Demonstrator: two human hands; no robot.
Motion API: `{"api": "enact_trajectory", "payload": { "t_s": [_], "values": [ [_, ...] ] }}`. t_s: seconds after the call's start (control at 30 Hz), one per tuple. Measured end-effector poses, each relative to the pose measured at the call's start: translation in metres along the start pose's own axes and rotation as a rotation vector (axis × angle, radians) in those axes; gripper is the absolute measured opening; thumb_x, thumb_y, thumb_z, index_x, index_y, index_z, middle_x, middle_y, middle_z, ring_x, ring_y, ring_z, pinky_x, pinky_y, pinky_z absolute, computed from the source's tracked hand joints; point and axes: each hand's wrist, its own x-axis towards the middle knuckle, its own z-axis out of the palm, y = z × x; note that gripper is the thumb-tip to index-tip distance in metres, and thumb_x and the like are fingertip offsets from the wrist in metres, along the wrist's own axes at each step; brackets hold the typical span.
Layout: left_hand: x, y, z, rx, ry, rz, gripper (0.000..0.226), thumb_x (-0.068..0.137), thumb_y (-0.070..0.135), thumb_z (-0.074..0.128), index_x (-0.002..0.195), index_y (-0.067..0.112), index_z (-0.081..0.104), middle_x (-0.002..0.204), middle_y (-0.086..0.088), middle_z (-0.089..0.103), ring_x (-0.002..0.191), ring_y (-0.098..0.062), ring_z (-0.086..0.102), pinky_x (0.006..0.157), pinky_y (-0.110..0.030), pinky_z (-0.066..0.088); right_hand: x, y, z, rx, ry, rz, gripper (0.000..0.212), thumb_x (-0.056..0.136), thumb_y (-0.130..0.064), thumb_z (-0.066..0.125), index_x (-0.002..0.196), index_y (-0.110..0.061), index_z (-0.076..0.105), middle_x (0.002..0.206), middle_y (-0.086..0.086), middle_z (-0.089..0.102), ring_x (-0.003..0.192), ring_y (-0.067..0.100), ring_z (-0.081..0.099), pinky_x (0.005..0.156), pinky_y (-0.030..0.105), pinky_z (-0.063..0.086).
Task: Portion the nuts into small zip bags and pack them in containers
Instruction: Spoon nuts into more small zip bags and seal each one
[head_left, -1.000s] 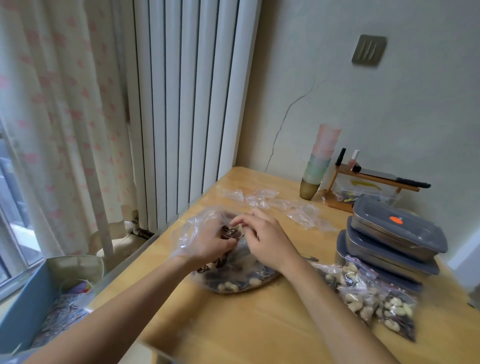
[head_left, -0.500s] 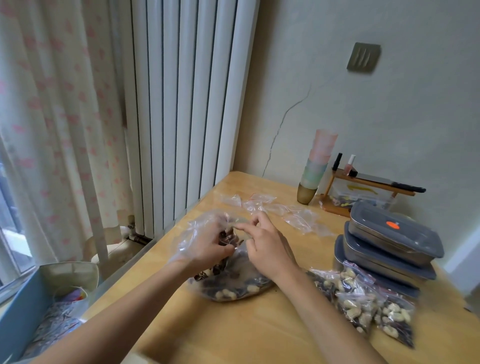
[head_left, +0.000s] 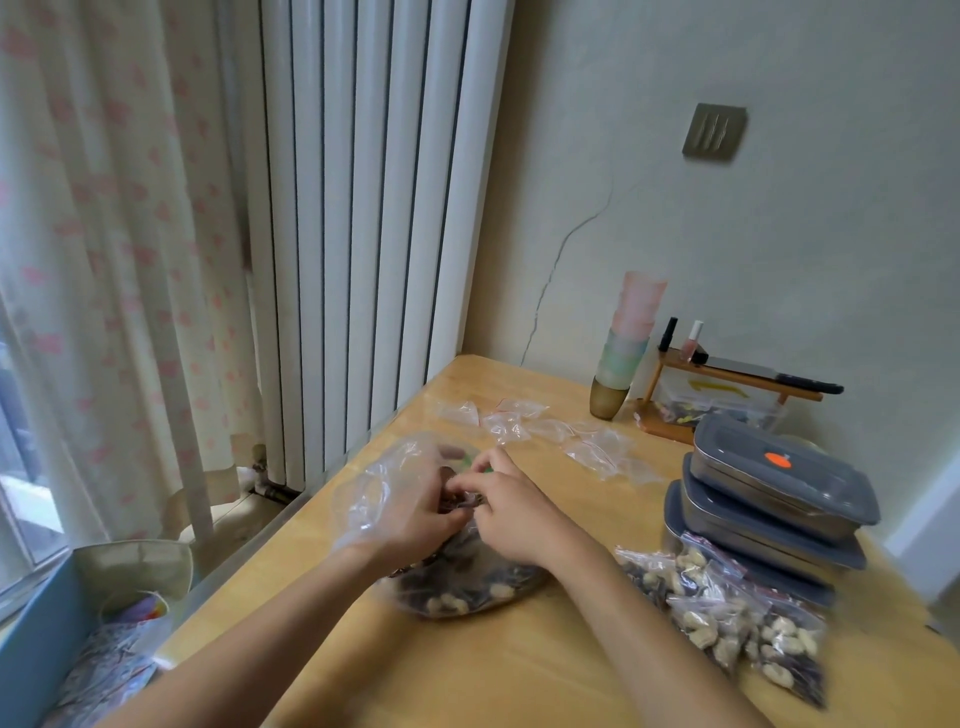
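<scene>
Big nut bag (head_left: 467, 587) sits on the wooden table (head_left: 519, 670), near its left edge. Left hand (head_left: 415, 512), in a clear plastic glove, curls its fingers on the bag's top; right hand (head_left: 511, 512), bare, pinches the same spot, exact hold blurred. Filled small zip bags (head_left: 737, 618) lie just right, touching the stacked grey-lidded containers (head_left: 769, 499). Empty zip bags (head_left: 550, 431) behind, near stacked cups (head_left: 626, 345).

Nut bag (head_left: 467, 587) mid-table (head_left: 519, 670); filled bags (head_left: 737, 618) right, before stacked containers (head_left: 769, 499).
</scene>
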Motion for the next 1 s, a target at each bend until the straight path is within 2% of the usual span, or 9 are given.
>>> {"api": "enact_trajectory", "payload": {
  "t_s": [0.07,0.17,0.23,0.33,0.43,0.5,0.8,0.9,1.0],
  "values": [
    [-0.002,0.003,0.001,0.004,0.021,0.024,0.056,0.088,0.003,0.071,0.136,0.01,0.043,0.107,0.004,0.06,0.085,0.008,0.061,0.083,-0.013,0.051,0.0,-0.001,-0.004,-0.008,-0.028,-0.001,0.049,0.098,-0.004,0.043,0.132,-0.031,0.067,0.123,-0.007,0.038,0.105,0.014,0.05,0.091,0.025,0.039],
    [-0.004,0.003,0.001,-0.054,0.012,-0.02,0.058,0.088,0.001,0.07,0.138,0.012,0.041,0.102,-0.005,0.067,0.085,-0.009,0.067,0.084,-0.026,0.056,0.0,0.001,-0.006,-0.005,0.025,-0.024,0.045,0.097,-0.007,0.047,0.124,-0.034,0.069,0.12,-0.008,0.04,0.088,0.006,0.049,0.084,0.025,0.041],
    [-0.002,0.003,-0.003,-0.037,0.006,-0.055,0.061,0.088,0.003,0.072,0.138,0.015,0.04,0.101,0.001,0.064,0.079,-0.006,0.064,0.076,-0.015,0.053,-0.002,0.006,-0.006,-0.028,0.106,-0.024,0.034,0.097,-0.01,0.051,0.112,-0.036,0.068,0.115,-0.009,0.04,0.078,0.005,0.05,0.084,0.033,0.049],
    [-0.001,0.005,-0.011,0.114,-0.031,-0.041,0.072,0.082,0.016,0.078,0.143,0.014,0.04,0.127,0.001,0.059,0.084,0.006,0.059,0.072,-0.002,0.043,-0.003,0.013,-0.003,-0.087,0.116,-0.008,0.023,0.096,-0.018,0.059,0.106,-0.037,0.065,0.112,-0.011,0.038,0.098,0.015,0.056,0.094,0.041,0.051],
    [-0.003,0.011,-0.015,0.221,-0.069,-0.015,0.072,0.081,0.023,0.078,0.143,0.015,0.043,0.134,0.002,0.059,0.085,0.007,0.054,0.072,0.002,0.037,-0.004,0.012,0.002,-0.081,0.125,-0.055,0.017,0.094,-0.028,0.07,0.108,-0.036,0.067,0.111,-0.013,0.037,0.1,0.018,0.058,0.092,0.042,0.052],
    [-0.004,0.013,-0.016,0.281,-0.062,0.022,0.063,0.082,0.029,0.076,0.138,0.016,0.051,0.145,0.009,0.047,0.1,0.004,0.052,0.075,0.001,0.035,-0.004,0.012,0.003,-0.119,0.155,-0.076,0.008,0.093,-0.031,0.072,0.099,-0.031,0.066,0.109,-0.014,0.037,0.092,0.018,0.058,0.084,0.042,0.054],
    [-0.007,0.015,-0.02,0.146,-0.045,0.015,0.036,0.087,0.019,0.069,0.12,0.027,0.058,0.116,0.014,0.058,0.097,-0.001,0.059,0.08,-0.005,0.044,-0.002,0.009,-0.003,-0.037,0.177,-0.133,0.014,0.09,-0.027,0.072,0.083,-0.025,0.06,0.103,-0.013,0.043,0.086,0.011,0.056,0.08,0.038,0.054],
    [-0.009,0.015,-0.021,0.18,-0.057,0.067,0.029,0.085,0.024,0.065,0.113,0.03,0.068,0.11,0.019,0.063,0.094,0.003,0.06,0.078,-0.005,0.043,0.002,0.012,0.001,0.052,0.181,-0.106,0.019,0.088,-0.024,0.073,0.078,-0.029,0.058,0.102,-0.014,0.045,0.076,0.0,0.049,0.073,0.025,0.045],
    [-0.011,0.011,-0.021,0.037,-0.057,0.016,0.029,0.086,0.018,0.066,0.113,0.027,0.065,0.105,0.014,0.068,0.095,0.001,0.064,0.086,-0.02,0.053,0.005,0.016,0.004,0.141,0.206,-0.098,0.022,0.086,-0.023,0.078,0.076,-0.03,0.06,0.1,-0.012,0.048,0.077,-0.006,0.049,0.072,0.015,0.037]
  ]
}}
